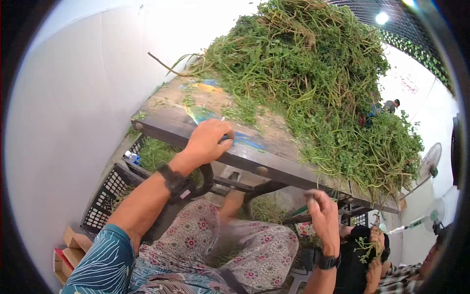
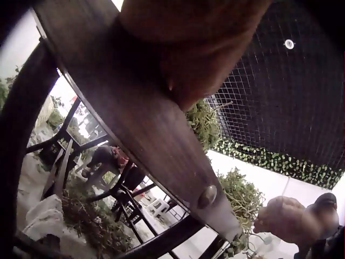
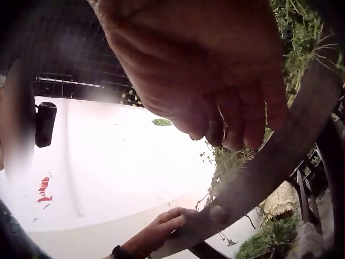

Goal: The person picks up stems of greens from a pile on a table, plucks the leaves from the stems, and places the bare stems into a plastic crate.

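Observation:
A large heap of leafy green stems is piled on a wooden table. My left hand rests at the table's front edge with bent fingers; a small whitish bit shows beside its knuckles. In the left wrist view, the dark table edge runs beneath that hand. My right hand is raised just in front of the edge, to the right, its fingers loosely curled. From the right wrist, that hand's fingers hang near the greens, and the left hand shows farther along the edge.
Black plastic crates stand at the left, and loose greens lie under the table. At the right, another person's hands hold a sprig. A fan stands behind them. Cardboard boxes are at lower left.

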Motion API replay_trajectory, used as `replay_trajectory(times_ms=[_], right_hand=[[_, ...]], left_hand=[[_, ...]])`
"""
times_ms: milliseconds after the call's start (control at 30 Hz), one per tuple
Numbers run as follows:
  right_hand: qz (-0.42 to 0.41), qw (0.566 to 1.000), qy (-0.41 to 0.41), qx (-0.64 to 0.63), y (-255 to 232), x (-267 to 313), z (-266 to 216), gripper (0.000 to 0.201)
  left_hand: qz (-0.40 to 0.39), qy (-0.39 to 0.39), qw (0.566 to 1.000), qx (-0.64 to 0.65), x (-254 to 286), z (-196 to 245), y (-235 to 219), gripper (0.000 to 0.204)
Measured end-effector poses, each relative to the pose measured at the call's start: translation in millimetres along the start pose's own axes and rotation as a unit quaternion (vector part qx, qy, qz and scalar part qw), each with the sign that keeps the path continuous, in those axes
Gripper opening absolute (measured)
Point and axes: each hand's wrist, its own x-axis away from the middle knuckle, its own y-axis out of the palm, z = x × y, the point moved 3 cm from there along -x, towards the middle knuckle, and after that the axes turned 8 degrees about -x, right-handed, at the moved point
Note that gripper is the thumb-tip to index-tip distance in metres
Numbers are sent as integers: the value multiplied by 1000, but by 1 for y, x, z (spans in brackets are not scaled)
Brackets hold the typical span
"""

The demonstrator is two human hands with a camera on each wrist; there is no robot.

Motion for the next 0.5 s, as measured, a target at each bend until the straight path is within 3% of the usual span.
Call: replay_trajectory(times_ms=[267,400,500], right_hand=[[-112,989,-89,28,25,-64,-53,24],[-155,960,-223,60,64,-113,-68,31],[-138,933,-292,157,92,-148,-70,36]], left_hand=[[-5,1,1000,-22,-4,0,2,13],[-40,-47,998,-27,-15,-1,9,11],[-52,-81,995,0,-15,0,11,12]])
